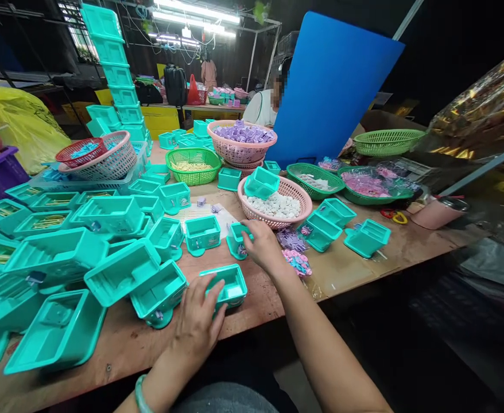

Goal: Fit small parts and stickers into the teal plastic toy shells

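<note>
My left hand [198,321] is curled round a small teal plastic tub [228,285] near the table's front edge, thumb and fingers on its near rim. My right hand [263,244] reaches further out and grips another teal tub [237,238] that stands next to a pink basket of white pieces [278,207]. Small purple and pink-blue plastic pieces [294,252] lie just right of that hand.
Several teal tubs [118,269] crowd the left half of the wooden table [355,269], with a tall stack [114,69] behind. Green and pink baskets [194,164] sit mid-table. A blue board [329,86] stands behind; a person sits beyond it.
</note>
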`<action>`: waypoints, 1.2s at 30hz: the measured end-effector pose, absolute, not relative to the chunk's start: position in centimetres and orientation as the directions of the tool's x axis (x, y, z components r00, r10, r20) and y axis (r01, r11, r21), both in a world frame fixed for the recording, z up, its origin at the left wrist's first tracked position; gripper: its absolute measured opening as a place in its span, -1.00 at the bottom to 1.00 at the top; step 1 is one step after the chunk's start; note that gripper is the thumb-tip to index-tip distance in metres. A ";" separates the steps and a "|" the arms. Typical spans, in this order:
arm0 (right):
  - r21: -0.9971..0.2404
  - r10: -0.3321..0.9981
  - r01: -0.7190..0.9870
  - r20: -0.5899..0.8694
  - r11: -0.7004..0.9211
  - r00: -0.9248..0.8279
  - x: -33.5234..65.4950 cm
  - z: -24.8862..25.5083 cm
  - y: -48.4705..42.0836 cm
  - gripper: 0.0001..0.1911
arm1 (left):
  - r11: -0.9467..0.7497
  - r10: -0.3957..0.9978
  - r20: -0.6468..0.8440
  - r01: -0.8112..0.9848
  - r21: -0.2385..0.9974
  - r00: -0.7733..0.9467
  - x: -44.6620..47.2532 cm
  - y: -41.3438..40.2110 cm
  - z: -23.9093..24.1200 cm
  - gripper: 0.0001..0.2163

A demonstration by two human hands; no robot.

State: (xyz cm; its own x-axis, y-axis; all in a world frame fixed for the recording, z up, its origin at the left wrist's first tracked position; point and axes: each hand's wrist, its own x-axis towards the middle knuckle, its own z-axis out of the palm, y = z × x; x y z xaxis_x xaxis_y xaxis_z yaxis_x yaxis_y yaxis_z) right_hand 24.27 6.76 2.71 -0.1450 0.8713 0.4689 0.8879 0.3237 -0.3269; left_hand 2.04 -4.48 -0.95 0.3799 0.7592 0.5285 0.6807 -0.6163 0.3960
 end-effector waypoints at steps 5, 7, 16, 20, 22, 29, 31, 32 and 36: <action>-0.297 0.849 0.878 0.489 0.376 -0.198 20.9 4.7 4.8 -0.83 | -0.467 0.884 0.391 0.528 0.709 0.256 1.8 -4.6 -2.1 -0.22; -0.335 0.828 0.850 0.527 0.407 -0.188 20.5 4.1 2.6 -0.82 | -0.362 0.930 0.269 0.495 0.790 0.252 1.7 -4.7 -3.0 -0.22; -0.345 0.855 0.936 0.465 -0.066 0.232 33.3 1.3 -2.4 -0.81 | -0.072 0.989 0.012 0.402 0.913 0.149 1.7 -3.9 -3.5 -0.37; -0.264 0.887 0.915 0.273 -0.303 0.373 36.3 2.1 -0.3 -0.76 | 0.179 0.969 -0.184 0.045 0.983 0.164 3.0 -3.5 -2.3 -0.42; -0.248 0.894 0.908 0.217 -0.338 0.392 37.0 2.4 1.8 -0.74 | 0.279 0.949 -0.252 -0.133 0.951 0.191 3.7 -3.4 -1.4 -0.42; -0.123 0.905 0.897 -0.084 -0.424 0.416 37.8 2.4 8.3 -0.68 | 0.501 0.865 -0.454 -0.307 0.809 0.214 5.0 -2.7 0.9 -0.45; -0.093 0.907 0.906 -0.132 -0.414 0.401 37.8 2.3 8.7 -0.70 | 0.516 0.856 -0.480 -0.307 0.800 0.189 4.9 -2.7 0.8 -0.42; -0.086 0.910 0.912 -0.149 -0.401 0.386 37.8 2.3 8.8 -0.71 | 0.516 0.856 -0.486 -0.306 0.800 0.174 4.8 -2.7 0.7 -0.40; -0.101 0.930 0.936 -0.189 -0.338 0.316 38.1 2.5 8.7 -0.76 | 0.522 0.852 -0.499 -0.312 0.794 0.157 4.4 -3.0 0.2 -0.41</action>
State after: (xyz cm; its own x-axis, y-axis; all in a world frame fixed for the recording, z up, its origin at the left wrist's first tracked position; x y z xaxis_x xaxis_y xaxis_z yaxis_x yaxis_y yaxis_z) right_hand 38.08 8.66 2.52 0.3156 0.9299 -0.1888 0.9357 -0.3380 -0.1010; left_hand 4.39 -3.04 0.24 0.1567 0.8524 -0.4988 -0.3124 0.5219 0.7937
